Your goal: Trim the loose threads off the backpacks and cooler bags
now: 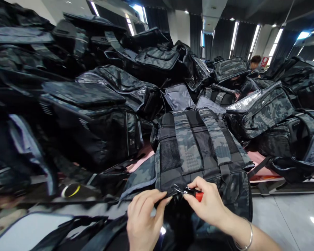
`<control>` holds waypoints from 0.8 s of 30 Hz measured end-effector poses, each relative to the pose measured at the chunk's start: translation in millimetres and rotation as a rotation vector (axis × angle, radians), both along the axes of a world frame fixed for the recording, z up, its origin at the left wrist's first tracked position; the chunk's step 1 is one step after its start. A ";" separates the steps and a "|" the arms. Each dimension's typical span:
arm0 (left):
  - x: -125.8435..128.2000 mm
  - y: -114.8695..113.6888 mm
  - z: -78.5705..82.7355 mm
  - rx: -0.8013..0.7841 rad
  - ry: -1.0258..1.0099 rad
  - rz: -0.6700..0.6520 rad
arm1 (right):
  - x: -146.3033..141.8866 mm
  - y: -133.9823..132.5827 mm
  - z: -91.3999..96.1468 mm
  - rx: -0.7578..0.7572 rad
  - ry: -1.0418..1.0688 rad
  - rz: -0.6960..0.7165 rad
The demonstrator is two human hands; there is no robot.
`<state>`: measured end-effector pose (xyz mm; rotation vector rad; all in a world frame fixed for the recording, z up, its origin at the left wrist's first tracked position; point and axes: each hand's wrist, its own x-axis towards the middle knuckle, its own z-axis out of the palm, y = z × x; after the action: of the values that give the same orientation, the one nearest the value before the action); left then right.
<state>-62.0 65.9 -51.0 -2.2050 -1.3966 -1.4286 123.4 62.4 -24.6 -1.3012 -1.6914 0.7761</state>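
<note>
Head view: left hand [146, 213] at six o'clock, grip pinching black fabric [173, 193] at the near end of a camouflage backpack [200, 150], which lies at four o'clock. Right hand [208, 203] at five o'clock, grip wrapped around red-handled snips [190, 191], blades toward ten o'clock, beside the fabric.

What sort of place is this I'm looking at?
Probably a bag workshop or packing hall: heaps of similar camouflage bags, red-handled snips in your right hand, and a backpack before you.
</note>
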 end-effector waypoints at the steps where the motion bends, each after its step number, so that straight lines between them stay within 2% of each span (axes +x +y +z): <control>1: -0.2 0.1 -0.5 -0.002 -0.002 0.000 | 0.4 0.0 0.5 0.012 -0.018 0.009; 4: 0.0 0.0 -3.0 -0.001 -0.013 0.007 | 1.9 0.0 0.8 0.026 -0.040 0.026; 10: 4.8 -4.4 -6.9 -0.018 -0.076 0.027 | 2.6 1.5 -3.6 0.016 0.064 0.013; 15: -0.7 -3.5 -1.6 -0.115 -0.200 -0.047 | 7.1 1.7 -4.8 0.016 0.104 0.080; 19: -6.7 -1.4 6.4 -0.133 -0.240 -0.049 | 20.5 -3.2 -6.2 -0.044 0.253 0.018; 24: -3.4 3.1 5.2 -0.101 -0.033 -0.103 | 68.2 -4.6 -13.9 0.048 0.347 -0.191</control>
<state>-65.5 69.0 -45.8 -2.3587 -1.4142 -1.4642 191.7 57.8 -38.6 -1.1959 -1.2839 0.7911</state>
